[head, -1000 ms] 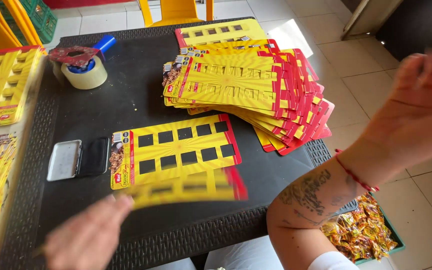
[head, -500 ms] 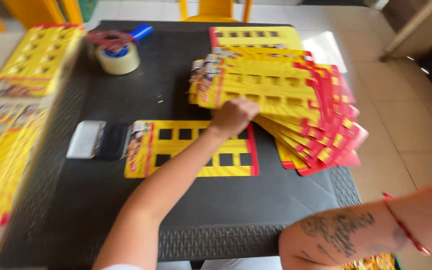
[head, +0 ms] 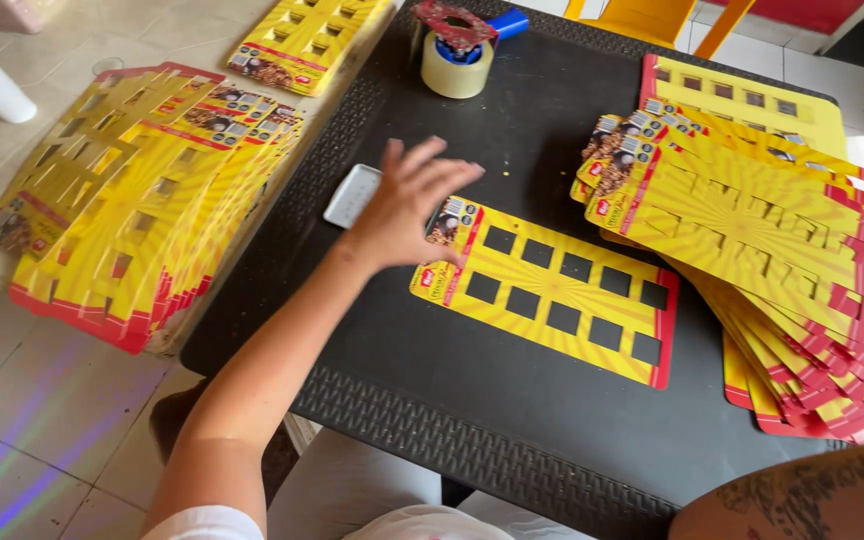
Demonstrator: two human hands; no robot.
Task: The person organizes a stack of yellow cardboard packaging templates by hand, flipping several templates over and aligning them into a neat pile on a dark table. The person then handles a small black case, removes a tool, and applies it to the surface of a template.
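Yellow punched card (head: 552, 300) lies flat under spread, empty left hand (head: 407, 205); right hidden.

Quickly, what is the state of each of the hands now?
Left hand: open, fingers spread, holding nothing, over the yellow cardboard display card with square holes.
Right hand: not in view.
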